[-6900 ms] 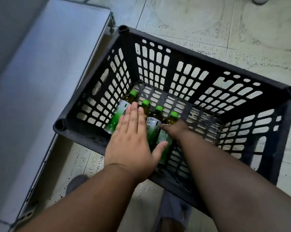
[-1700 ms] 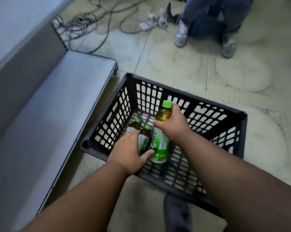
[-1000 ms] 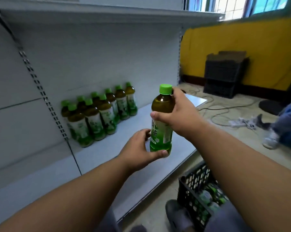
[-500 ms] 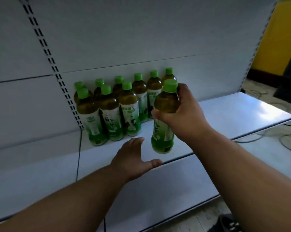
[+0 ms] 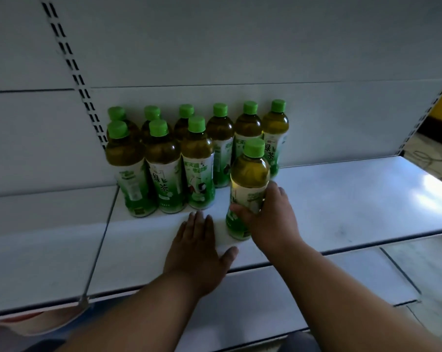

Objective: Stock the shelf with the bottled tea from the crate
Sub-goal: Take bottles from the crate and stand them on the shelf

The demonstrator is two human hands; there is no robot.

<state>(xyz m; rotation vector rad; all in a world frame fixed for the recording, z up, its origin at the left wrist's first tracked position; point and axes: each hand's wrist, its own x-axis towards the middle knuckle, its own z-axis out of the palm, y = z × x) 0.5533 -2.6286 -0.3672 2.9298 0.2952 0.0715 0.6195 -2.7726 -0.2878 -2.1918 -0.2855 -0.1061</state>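
Observation:
A green-capped tea bottle [image 5: 249, 174] stands upright on the white shelf [image 5: 341, 199], and my right hand [image 5: 270, 219] is wrapped around its lower label. It stands to the right of the front row and slightly nearer to me. Several more tea bottles [image 5: 164, 161] stand in two rows against the back panel. My left hand [image 5: 197, 252] lies flat on the shelf, fingers apart, just left of the held bottle and holding nothing. The crate is out of view.
The shelf's white back panel [image 5: 240, 47] rises behind the bottles, with a slotted upright [image 5: 72, 67] at the left. A lower shelf [image 5: 278, 295] juts out below the front edge. Bare shelf surface extends to the right of the bottles.
My right hand has lowered the bottle onto the shelf and slid its grip from the shoulder to the label. My left hand has moved forward and flattened on the shelf.

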